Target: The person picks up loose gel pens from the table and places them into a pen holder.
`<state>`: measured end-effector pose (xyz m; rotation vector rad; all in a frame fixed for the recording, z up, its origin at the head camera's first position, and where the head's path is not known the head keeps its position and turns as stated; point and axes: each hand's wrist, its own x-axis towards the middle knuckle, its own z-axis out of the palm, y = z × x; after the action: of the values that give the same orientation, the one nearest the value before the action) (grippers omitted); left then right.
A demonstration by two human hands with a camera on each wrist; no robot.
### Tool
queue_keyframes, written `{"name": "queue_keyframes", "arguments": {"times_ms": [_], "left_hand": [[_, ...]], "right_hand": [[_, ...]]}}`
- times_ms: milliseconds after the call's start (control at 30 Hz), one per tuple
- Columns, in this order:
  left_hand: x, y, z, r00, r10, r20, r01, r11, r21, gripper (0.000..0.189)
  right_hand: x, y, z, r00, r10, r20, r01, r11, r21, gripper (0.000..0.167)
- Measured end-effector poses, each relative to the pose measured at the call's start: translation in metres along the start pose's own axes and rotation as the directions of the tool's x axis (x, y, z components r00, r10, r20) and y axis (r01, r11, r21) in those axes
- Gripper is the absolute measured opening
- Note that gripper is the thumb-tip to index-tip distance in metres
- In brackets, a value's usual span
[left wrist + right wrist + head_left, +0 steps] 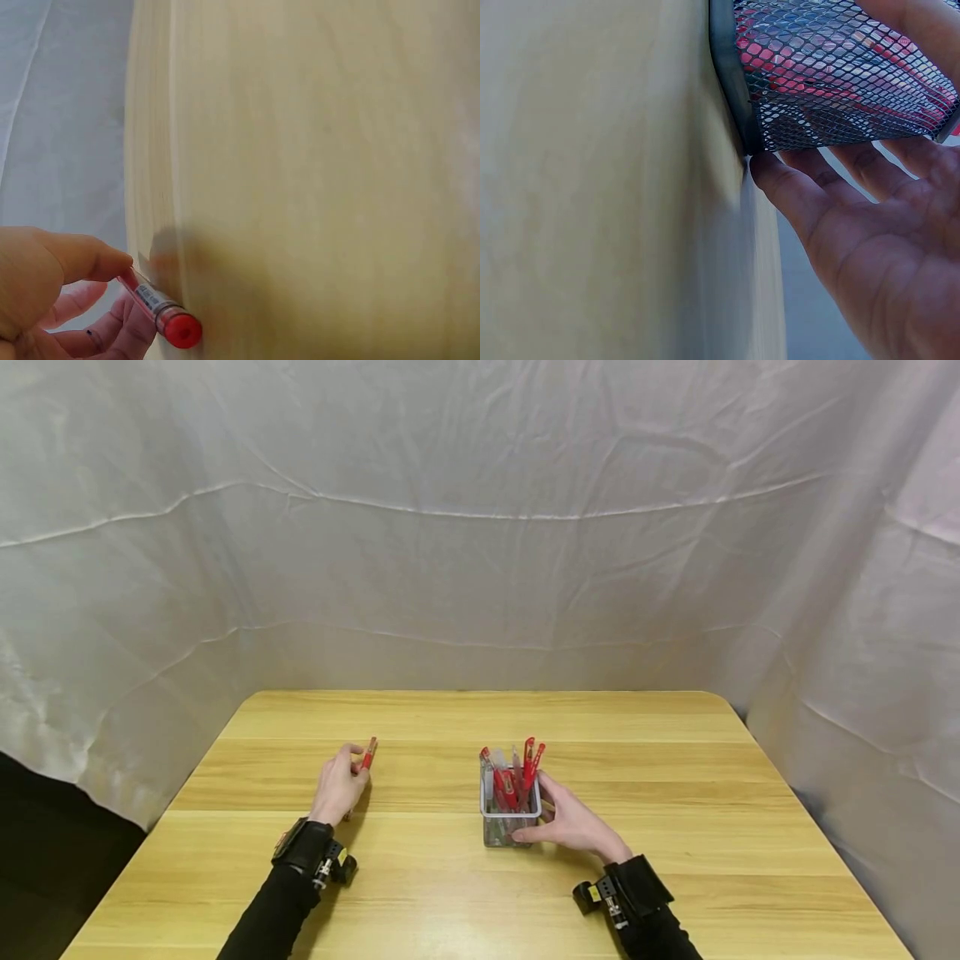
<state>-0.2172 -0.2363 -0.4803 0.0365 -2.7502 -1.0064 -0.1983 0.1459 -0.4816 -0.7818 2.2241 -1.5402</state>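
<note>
A red-capped pen with a clear barrel (369, 754) is pinched between the thumb and fingers of my left hand (339, 787), over the left part of the table. The left wrist view shows the pen's round red end (183, 331) and a printed label on the barrel. At the table's middle stands a square wire-mesh pen holder (498, 832) with several red pens (529, 762) upright or leaning in it. My right hand (576, 823) grips the holder from its right side, thumb at the front and fingers along the mesh (810, 124).
Both hands work above a light wooden table (442, 893) with rounded far corners. Pale grey cloth (480, 568) hangs behind the table and along its sides. Each forearm has a black sleeve and a wrist-worn camera (344, 868).
</note>
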Motion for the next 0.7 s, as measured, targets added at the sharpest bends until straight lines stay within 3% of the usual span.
{"name": "queue_keyframes", "arguments": {"times_ms": [433,700], "left_hand": [[0.0018,0.0009,-0.0011,0.994,-0.098,0.051,0.104,0.988,-0.114,0.043],[0.0034,0.0004,0.0005,0.992,-0.111,0.060,0.121,0.968,-0.221,0.039]], "right_hand": [[0.0001,0.0024,-0.0005,1.000,-0.004,0.000,0.004,1.000,-0.001,0.104],[0.0002,0.0016,-0.0004,1.000,0.001,0.001,-0.001,1.000,-0.004,0.103]]}}
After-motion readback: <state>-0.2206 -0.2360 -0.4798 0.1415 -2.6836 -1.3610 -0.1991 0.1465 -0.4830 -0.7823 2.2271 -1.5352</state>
